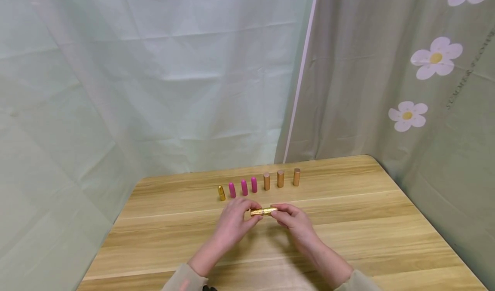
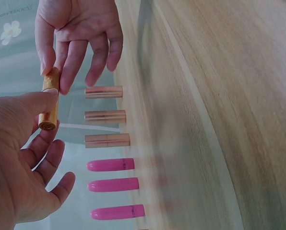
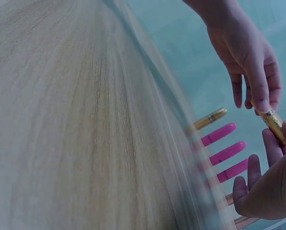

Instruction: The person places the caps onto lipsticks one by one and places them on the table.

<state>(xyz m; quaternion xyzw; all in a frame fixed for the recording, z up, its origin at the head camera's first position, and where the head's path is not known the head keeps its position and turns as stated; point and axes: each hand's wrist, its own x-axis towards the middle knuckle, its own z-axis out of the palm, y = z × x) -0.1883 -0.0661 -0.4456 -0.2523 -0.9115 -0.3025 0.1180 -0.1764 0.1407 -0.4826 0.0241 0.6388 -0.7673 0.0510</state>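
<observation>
A gold patterned lipstick (image 1: 264,211) lies level above the table, held between both hands. My left hand (image 1: 236,220) pinches its left end between thumb and fingers. The pointed right end is pinched by my right hand (image 1: 297,228). In the left wrist view the lipstick (image 2: 48,117) shows its round flat base, and the left hand's other fingers spread loosely. The right wrist view shows the lipstick (image 3: 275,125) with a silvery band near the left hand's fingertips. Behind the hands, a second gold lipstick (image 1: 221,193) stands upright at the row's left end.
Three magenta lipsticks (image 1: 244,188) stand beside the gold one, followed rightward by three copper-coloured rectangular lipsticks (image 1: 280,179). The row runs along the back of the wooden table (image 1: 359,222). Pale curtains (image 1: 216,76) hang behind, and a flowered one (image 1: 437,59) at the right.
</observation>
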